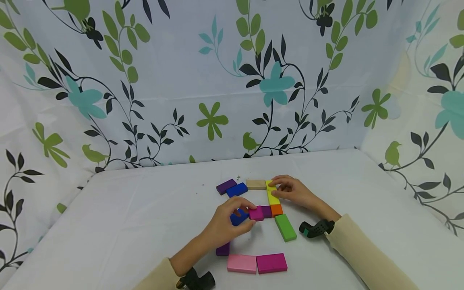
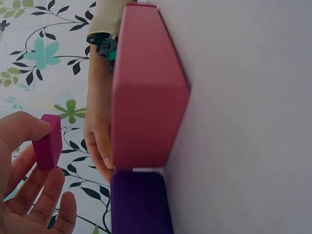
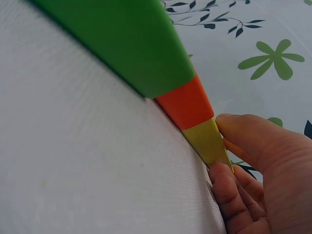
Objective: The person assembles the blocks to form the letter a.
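Observation:
My left hand (image 1: 226,219) pinches a small magenta block (image 1: 255,214) between thumb and fingertips, beside the left end of a purple block (image 1: 266,212). In the left wrist view, that magenta block (image 2: 48,144) shows between the thumb and fingers. My right hand (image 1: 294,192) holds a yellow block (image 1: 273,198) at its far part, the thumb and fingers on its sides in the right wrist view. An orange block (image 1: 276,210) meets the yellow one's near end, with a green block (image 1: 285,228) below it. A blue block (image 1: 238,217) is partly hidden behind my left hand.
At the back lie a purple block (image 1: 226,186), a blue block (image 1: 237,189) and a tan block (image 1: 256,184). In front are a pink block (image 1: 241,264), a larger magenta block (image 1: 272,263) and a partly covered purple block (image 1: 222,249). A patterned cloth (image 1: 163,92) hangs behind the white table (image 1: 127,225).

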Tool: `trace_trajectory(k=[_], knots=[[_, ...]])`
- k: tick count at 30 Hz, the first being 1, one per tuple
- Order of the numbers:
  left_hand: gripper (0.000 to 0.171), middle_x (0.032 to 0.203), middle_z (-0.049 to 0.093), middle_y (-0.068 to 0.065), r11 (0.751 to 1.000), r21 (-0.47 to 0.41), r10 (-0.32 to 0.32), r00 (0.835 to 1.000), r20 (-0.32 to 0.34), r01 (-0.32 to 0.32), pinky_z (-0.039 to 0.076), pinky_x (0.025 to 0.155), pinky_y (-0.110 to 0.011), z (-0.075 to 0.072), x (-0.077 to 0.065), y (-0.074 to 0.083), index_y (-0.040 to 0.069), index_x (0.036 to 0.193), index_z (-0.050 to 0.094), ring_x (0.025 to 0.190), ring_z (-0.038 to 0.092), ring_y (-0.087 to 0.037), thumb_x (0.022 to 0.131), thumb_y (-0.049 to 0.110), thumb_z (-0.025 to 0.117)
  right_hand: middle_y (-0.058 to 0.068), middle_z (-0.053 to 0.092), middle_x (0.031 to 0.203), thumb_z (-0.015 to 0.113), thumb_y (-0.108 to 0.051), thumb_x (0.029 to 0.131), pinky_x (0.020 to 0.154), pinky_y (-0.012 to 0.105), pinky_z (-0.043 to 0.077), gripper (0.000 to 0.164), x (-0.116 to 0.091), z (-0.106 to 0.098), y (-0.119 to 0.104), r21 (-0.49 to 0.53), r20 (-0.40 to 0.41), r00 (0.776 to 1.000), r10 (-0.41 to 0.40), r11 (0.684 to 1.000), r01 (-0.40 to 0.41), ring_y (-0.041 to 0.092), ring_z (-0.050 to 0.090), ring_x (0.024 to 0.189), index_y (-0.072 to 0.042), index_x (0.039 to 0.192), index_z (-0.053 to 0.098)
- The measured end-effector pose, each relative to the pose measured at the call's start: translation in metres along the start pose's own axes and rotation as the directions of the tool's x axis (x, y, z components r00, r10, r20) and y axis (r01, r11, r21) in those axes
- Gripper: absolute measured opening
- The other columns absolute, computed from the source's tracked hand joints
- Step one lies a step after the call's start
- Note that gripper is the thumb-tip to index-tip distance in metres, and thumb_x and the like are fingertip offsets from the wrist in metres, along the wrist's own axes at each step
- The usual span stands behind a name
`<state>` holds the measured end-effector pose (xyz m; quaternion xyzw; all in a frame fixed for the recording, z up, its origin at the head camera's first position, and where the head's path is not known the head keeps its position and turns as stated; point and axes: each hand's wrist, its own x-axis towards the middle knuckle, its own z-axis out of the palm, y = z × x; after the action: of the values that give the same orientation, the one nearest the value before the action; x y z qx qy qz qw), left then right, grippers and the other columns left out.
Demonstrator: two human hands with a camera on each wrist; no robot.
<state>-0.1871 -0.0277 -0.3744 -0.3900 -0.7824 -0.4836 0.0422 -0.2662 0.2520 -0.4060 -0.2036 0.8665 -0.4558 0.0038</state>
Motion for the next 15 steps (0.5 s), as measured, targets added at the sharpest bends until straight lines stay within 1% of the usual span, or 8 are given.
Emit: trace_trajectory(k=[8,12,15], knots=[[0.028,0.113,0.062,0.002,0.998,-0.043,-0.034,0.996,0.077,0.038,0.052,0.084,-0.036,0.010,0.003,0.009,0.015,0.115,0.066,0.100,0.059,-0.021,0.088,0.018,0.072,0.018,0.050,0.138,0.070,-0.020,0.090,0.077,0.023,0.049,0.031,0.000,0.000,0.000,0.001,-0.004,1.000,0.008,1.000,-0.008,0.022,0.056,0.093,-0.008,0.119,0.068],[0.028,0.114,0.062,0.003,0.997,-0.058,-0.039,0.992,0.124,0.046,0.052,0.086,-0.036,0.016,0.004,0.013,0.017,0.116,0.065,0.102,0.059,-0.020,0.089,0.019,0.072,0.017,0.049,0.139,0.070,-0.021,0.090,0.078,0.023,0.050,0.032,-0.001,0.000,-0.001,0.005,0.001,1.000,0.019,1.000,-0.019,0.022,0.056,0.093,-0.009,0.120,0.067],[0.028,0.114,0.061,0.004,0.995,-0.071,-0.057,0.985,0.163,0.069,0.051,0.087,-0.036,0.019,0.005,0.016,0.018,0.116,0.065,0.103,0.057,-0.017,0.089,0.020,0.071,0.018,0.049,0.139,0.069,-0.021,0.091,0.078,0.023,0.050,0.032,-0.001,-0.001,-0.001,0.004,0.003,1.000,0.014,1.000,-0.014,0.022,0.056,0.093,-0.008,0.120,0.067]])
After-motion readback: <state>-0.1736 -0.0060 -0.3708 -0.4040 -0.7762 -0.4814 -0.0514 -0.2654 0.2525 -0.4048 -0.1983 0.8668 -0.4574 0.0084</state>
